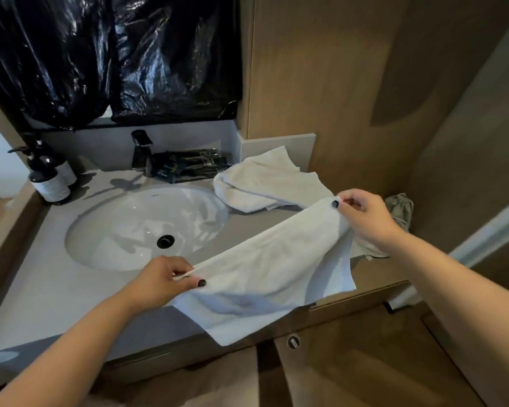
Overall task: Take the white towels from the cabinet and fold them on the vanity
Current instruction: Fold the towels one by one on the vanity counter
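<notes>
Here a white towel (265, 265) is held stretched over the vanity's (41, 289) front edge, one corner pinched by the left hand (162, 280), another by the right hand (362, 215). Folding is judged just begun; next, the corners must be brought together squarely. A second towel (265, 180) is left crumpled at the back right corner.

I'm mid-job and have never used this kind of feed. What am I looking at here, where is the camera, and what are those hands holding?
There is no machine: a person works bare-handed, and the one camera sits on their head, looking forward and down. The left hand and right hand each pinch a corner of a white towel, stretched between them over the vanity, its lower edge hanging past the front. A second white towel lies crumpled behind it, right of the sink. At the back stand a dark tap, two pump bottles and dark packets. A greyish cloth lies at the far right.
</notes>
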Demonstrator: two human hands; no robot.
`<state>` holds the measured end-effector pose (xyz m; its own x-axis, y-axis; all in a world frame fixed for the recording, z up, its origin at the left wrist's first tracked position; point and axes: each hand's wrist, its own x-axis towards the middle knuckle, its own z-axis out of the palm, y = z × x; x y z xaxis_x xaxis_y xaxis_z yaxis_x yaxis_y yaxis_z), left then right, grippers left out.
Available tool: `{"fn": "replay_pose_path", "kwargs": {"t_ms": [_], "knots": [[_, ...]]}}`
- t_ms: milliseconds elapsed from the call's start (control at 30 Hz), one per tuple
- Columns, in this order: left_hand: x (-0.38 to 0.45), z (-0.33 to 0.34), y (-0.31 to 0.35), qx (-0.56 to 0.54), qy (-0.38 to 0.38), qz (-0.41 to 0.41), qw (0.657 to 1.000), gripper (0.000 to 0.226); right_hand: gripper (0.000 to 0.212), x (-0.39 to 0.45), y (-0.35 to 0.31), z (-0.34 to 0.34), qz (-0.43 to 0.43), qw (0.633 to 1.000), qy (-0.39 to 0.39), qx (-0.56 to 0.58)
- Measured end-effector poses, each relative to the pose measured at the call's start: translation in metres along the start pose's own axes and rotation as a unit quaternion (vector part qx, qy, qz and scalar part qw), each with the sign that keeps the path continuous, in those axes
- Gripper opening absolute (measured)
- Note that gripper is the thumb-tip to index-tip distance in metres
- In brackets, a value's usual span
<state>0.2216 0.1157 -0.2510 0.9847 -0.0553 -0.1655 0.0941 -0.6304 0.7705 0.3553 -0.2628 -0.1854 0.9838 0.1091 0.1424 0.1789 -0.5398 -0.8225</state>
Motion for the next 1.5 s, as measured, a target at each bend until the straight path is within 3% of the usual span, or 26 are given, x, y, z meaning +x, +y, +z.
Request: {"fn": "replay_pose_path", "kwargs": {"t_ms": [233,367,533,667,833,933,1167,1300,1433,1500], "knots": [[0.017,0.037,0.058,-0.08,0.068,-0.049,0.993,0.012,0.006,-0.036,0.029,-0.1,0.004,0.997,0.069,0.042],[0.021,0.058,0.08,-0.138,0.045,-0.077,0.986,0.015,0.006,-0.046,0.045,-0.143,0.011,0.996,0.079,0.048],[0.015,0.079,0.099,-0.202,-0.008,-0.047,0.978,0.02,0.009,-0.054,0.059,-0.178,0.013,0.992,0.105,0.064],[0.015,0.077,0.11,-0.181,0.067,-0.032,0.981,0.004,0.009,-0.056,0.063,-0.188,-0.005,0.996,0.085,0.039],[0.026,0.055,0.117,-0.082,0.156,-0.027,0.984,0.008,0.039,-0.043,0.061,-0.183,-0.037,0.996,-0.037,-0.066],[0.042,0.033,0.113,-0.026,0.194,-0.011,0.981,0.012,0.033,-0.027,0.058,-0.169,-0.05,0.986,-0.062,-0.143],[0.092,-0.022,0.095,0.101,0.224,0.029,0.969,0.019,0.02,0.03,0.037,-0.126,-0.121,0.972,-0.01,-0.199],[0.129,-0.051,0.081,0.112,0.25,0.044,0.961,0.021,0.02,0.073,0.022,-0.098,-0.137,0.967,0.016,-0.215],[0.169,-0.079,0.07,0.128,0.245,0.054,0.96,0.02,0.015,0.117,0.019,-0.058,-0.071,0.984,0.043,-0.158],[0.19,-0.089,0.063,0.137,0.247,0.047,0.958,0.005,0.01,0.14,0.023,-0.037,-0.018,0.991,0.062,-0.116]]}}
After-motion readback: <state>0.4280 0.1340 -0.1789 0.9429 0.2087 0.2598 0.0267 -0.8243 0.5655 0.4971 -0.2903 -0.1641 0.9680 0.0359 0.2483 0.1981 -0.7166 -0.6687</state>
